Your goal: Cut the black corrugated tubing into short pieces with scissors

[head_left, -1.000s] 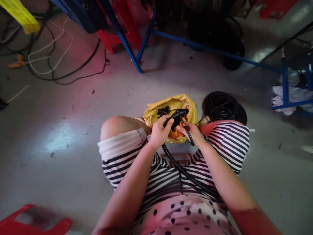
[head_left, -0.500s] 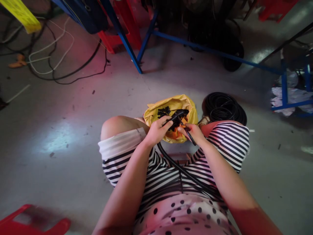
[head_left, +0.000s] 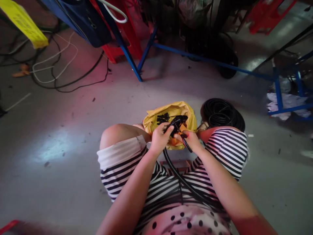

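Observation:
My left hand (head_left: 160, 137) is closed around a black corrugated tube (head_left: 174, 168), which trails back across my lap. In my right hand (head_left: 192, 139) is a pair of scissors with black handles (head_left: 187, 146); the blades meet the tube near its front end. Both hands are over a yellow bag (head_left: 152, 119) standing open between my legs. Short black tube pieces (head_left: 163, 117) lie inside the bag, along with something orange (head_left: 174, 142). Dark overlap hides exactly how far the blades have closed.
A coil of black tube (head_left: 221, 112) lies on the floor right of the bag. Ahead stands a blue metal frame (head_left: 195, 56), with a red stool (head_left: 133, 49) behind it. Loose cables (head_left: 73, 85) spread over the floor at the left.
My view has tilted up slightly, so things sit lower in the picture. My left hand has shifted a little right along the tube, closer to the scissors.

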